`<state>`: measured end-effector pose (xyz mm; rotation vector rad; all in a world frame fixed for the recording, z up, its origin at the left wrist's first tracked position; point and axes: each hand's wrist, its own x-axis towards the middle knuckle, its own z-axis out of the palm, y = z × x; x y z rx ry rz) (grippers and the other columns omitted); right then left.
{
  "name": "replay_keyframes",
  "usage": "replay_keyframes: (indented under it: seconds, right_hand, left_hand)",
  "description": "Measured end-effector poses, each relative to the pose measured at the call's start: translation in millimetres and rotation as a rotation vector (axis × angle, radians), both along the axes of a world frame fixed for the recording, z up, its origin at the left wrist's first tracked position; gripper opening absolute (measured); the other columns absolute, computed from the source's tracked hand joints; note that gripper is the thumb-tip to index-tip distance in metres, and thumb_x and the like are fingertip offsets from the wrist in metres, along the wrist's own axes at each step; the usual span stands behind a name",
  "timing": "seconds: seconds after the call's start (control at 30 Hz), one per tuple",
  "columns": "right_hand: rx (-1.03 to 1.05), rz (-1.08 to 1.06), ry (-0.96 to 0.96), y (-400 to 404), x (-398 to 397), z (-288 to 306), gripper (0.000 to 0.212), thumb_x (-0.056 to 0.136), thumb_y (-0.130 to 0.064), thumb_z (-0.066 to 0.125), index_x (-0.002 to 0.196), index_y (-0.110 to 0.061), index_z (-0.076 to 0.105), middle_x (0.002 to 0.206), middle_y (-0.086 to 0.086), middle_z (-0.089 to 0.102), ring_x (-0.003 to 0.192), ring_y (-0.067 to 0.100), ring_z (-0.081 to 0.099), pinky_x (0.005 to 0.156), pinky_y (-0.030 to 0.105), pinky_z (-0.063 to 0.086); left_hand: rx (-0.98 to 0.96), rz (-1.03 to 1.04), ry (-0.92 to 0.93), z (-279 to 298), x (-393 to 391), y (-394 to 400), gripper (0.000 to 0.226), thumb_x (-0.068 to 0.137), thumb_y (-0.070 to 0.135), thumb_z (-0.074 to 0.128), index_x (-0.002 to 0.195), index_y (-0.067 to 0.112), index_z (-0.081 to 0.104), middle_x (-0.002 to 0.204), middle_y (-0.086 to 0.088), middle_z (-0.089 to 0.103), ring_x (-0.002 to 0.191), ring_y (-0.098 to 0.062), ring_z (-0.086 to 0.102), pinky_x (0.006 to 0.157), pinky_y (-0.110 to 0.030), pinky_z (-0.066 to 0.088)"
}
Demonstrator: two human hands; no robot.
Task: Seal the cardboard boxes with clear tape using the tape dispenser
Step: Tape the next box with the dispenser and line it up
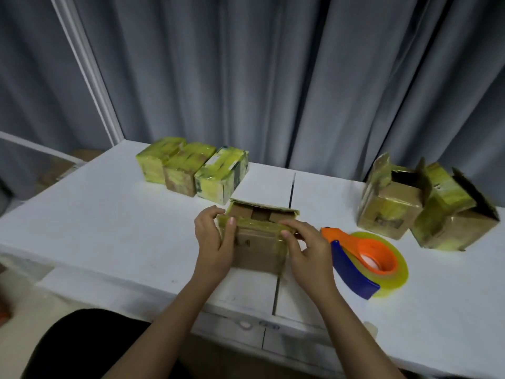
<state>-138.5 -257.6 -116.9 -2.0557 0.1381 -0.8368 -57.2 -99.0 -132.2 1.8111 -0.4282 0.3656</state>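
A small cardboard box stands on the white table in front of me, its top flaps partly open and yellowish tape along its edges. My left hand grips its left side, thumb on the near top flap. My right hand grips its right side, fingers curled over the flap edge. The tape dispenser, orange and blue with a roll of clear yellowish tape, lies on the table just right of my right hand; neither hand touches it.
Three taped boxes stand in a row at the back left. Two open boxes with raised flaps stand at the back right. A grey curtain hangs behind the table. A seam runs across the tabletop's middle.
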Motion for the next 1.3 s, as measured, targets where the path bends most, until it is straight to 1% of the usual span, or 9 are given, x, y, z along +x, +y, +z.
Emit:
replay_keyframes:
  seconds: [0.17,0.3,0.4,0.7,0.8,0.9,1.0,1.13,1.3]
  right_hand:
    - [0.052,-0.073,-0.068,0,-30,-5,0.028,0.089,0.001,0.062,0.100,-0.025,0.068,0.101,-0.018,0.063,0.100,-0.001,0.057,0.085,0.025,0.050]
    - [0.209,-0.091,-0.081,-6,-43,-8,0.025,0.091,-0.002,0.062,0.106,-0.022,0.066,0.107,-0.012,0.062,0.105,0.011,0.059,0.088,0.022,0.048]
    - [0.397,-0.065,-0.065,-7,-48,-9,0.021,0.094,-0.010,0.059,0.110,-0.023,0.061,0.098,-0.008,0.065,0.095,0.008,0.061,0.082,0.015,0.048]
    - [0.407,-0.178,-0.076,-5,-40,-14,0.016,0.093,-0.014,0.060,0.094,-0.030,0.062,0.096,-0.003,0.067,0.088,0.004,0.061,0.071,0.013,0.047]
    - [0.366,-0.237,-0.089,-7,-37,-12,0.023,0.090,-0.011,0.066,0.095,-0.034,0.061,0.099,-0.003,0.061,0.083,-0.001,0.058,0.068,0.010,0.044]
    - [0.313,-0.240,-0.022,-12,-34,-10,0.045,0.087,-0.011,0.069,0.122,-0.034,0.053,0.109,-0.008,0.051,0.085,0.006,0.057,0.070,0.010,0.046]
    - [0.013,-0.166,0.067,-28,-30,-5,0.060,0.089,-0.013,0.066,0.137,-0.040,0.042,0.137,-0.009,0.036,0.114,0.007,0.042,0.092,0.004,0.032]
    - [-0.522,-0.101,0.183,-52,-24,-8,0.035,0.091,-0.033,0.042,0.110,-0.028,0.070,0.135,-0.011,0.052,0.128,0.017,0.032,0.103,0.037,0.027]
    - [-0.503,-0.066,0.214,-51,-18,-10,0.042,0.088,-0.033,0.036,0.105,-0.019,0.071,0.115,-0.005,0.062,0.113,0.017,0.045,0.093,0.034,0.036]
  left_hand:
    - [0.017,-0.124,0.051,-10,-28,4,0.026,0.088,0.049,0.041,0.109,0.034,0.041,0.115,0.029,0.032,0.116,0.002,0.036,0.099,-0.048,0.043]
    - [0.073,-0.207,0.054,-13,-38,1,0.031,0.089,0.044,0.047,0.115,0.026,0.046,0.115,0.014,0.045,0.115,-0.011,0.045,0.096,-0.046,0.046]
    - [0.113,-0.199,0.047,-10,-37,3,0.016,0.092,0.037,0.049,0.107,0.031,0.049,0.105,0.013,0.055,0.106,-0.005,0.050,0.090,-0.038,0.048]
    - [0.088,-0.175,0.056,-1,-39,1,0.015,0.091,0.047,0.048,0.102,0.038,0.054,0.103,0.019,0.057,0.104,-0.009,0.054,0.086,-0.040,0.052]
    - [0.080,-0.129,0.074,-1,-37,-2,0.016,0.092,0.037,0.057,0.106,0.031,0.052,0.106,0.016,0.053,0.105,-0.011,0.054,0.081,-0.031,0.054]
    - [0.059,-0.078,0.137,3,-35,-4,0.040,0.087,0.024,0.068,0.120,0.026,0.045,0.116,0.010,0.040,0.103,-0.005,0.052,0.069,-0.009,0.048]
    - [0.047,-0.096,0.142,5,-33,-6,0.049,0.085,0.017,0.070,0.121,0.030,0.040,0.120,0.008,0.033,0.102,-0.006,0.051,0.068,-0.005,0.046]
    - [0.257,-0.031,0.033,11,-30,-7,0.054,0.082,0.015,0.070,0.129,0.022,0.045,0.134,-0.001,0.035,0.123,-0.021,0.036,0.096,-0.017,0.030]
    - [0.591,-0.103,-0.220,26,-29,-30,0.063,0.078,0.027,0.029,0.137,0.012,0.046,0.150,-0.012,0.032,0.140,-0.029,0.026,0.112,-0.047,0.020]
